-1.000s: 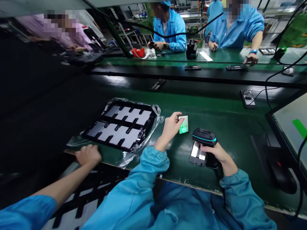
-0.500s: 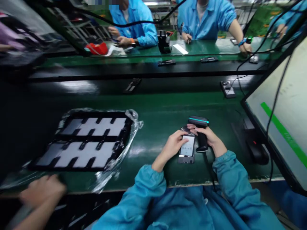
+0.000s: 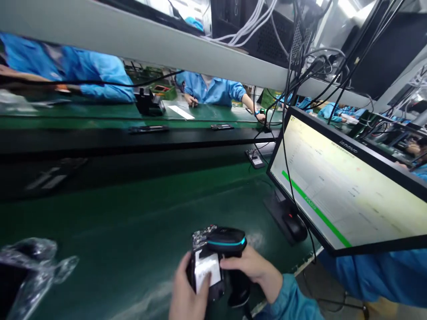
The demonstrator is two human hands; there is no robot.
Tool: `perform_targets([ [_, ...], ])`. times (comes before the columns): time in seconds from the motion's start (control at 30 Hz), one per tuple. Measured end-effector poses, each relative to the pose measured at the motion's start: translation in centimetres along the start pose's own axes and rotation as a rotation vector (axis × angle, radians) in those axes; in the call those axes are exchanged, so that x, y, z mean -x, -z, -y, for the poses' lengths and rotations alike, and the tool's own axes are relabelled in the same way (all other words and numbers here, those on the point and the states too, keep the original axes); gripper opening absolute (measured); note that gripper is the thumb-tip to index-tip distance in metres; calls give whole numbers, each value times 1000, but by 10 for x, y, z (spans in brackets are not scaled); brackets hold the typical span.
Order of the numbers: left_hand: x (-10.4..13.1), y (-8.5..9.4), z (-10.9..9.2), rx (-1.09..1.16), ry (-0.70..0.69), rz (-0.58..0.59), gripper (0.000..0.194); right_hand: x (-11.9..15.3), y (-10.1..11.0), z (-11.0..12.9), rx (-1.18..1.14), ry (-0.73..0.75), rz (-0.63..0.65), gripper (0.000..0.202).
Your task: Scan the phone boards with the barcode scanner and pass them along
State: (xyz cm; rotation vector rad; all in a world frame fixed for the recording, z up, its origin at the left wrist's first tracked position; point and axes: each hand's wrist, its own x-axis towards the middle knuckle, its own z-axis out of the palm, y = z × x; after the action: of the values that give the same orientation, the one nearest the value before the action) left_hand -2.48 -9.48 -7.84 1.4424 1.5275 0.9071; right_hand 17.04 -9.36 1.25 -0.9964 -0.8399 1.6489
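In the head view my left hand (image 3: 189, 291) grips an opened phone (image 3: 206, 266) by its left side, thumb lying over the white battery label. Bare circuitry shows at the phone's upper end. My right hand (image 3: 255, 269) is closed around a black barcode scanner (image 3: 225, 240) with a lit cyan strip. The scanner's head overlaps the phone's upper right part, and its handle hangs beside the phone. Whether scanner and phone touch, I cannot tell.
A monitor (image 3: 347, 186) with a green PASS bar stands at right, a mouse (image 3: 295, 227) by its base. Clear plastic wrap (image 3: 36, 266) lies at left. Phone units (image 3: 255, 158) sit farther back. Cables hang in front of the monitor. Co-workers (image 3: 213, 91) sit opposite.
The view has swung up and to the right, so the tray of units has mostly left it. The scanner's head now overlaps the phone, which my left hand grips by its side.
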Motion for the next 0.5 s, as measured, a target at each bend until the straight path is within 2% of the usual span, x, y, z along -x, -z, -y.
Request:
perform_targets([
  [0.1,-37,-1,-16,31,97,-90,77,6,-14,-1,64,72,80,63],
  [0.17,-59,3,-25,12,97,-62,66,3,-20,1,148,119,172,60],
  [0.23,-69,9,-34,27,100,-57,58,5,-20,4,218,118,247,61],
  [0.3,-68,14,-47,83,86,-73,56,15,-11,8,231,77,180,61],
  [0.37,-64,15,-62,179,38,-32,62,27,6,14,189,35,17,56],
  [0.43,-66,11,-74,342,26,87,77,33,24,18,117,12,26,50],
  [0.5,-67,7,-80,504,39,145,86,32,36,17,62,-37,77,47],
])
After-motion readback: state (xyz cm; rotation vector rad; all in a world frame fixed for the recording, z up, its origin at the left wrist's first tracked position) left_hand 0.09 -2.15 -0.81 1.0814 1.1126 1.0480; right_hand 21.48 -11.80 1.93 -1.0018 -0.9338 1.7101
